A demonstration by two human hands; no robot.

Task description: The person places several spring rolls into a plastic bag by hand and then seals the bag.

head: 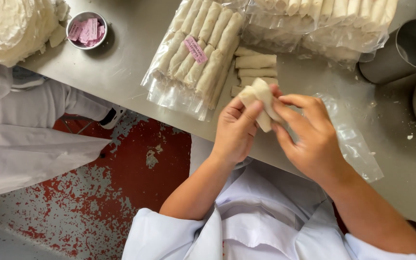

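Observation:
My left hand (237, 129) and my right hand (309, 135) together hold a few pale uncooked spring rolls (261, 98) just above the steel table (116, 62). The fingers of both hands wrap around the rolls from either side. Under my right hand lies an empty clear plastic bag (357, 144). Several loose rolls (255, 67) lie on the table just beyond my hands. Left of them sits a filled clear bag of rolls (198, 53) with a pink label (196, 49) on top.
More filled bags of rolls (323, 19) lie at the back. A small steel bowl of pink labels (87, 30) and a stack of round wrappers (13, 26) sit at the far left. Steel containers (410, 48) stand at right. Another person in white (30, 130) is at left.

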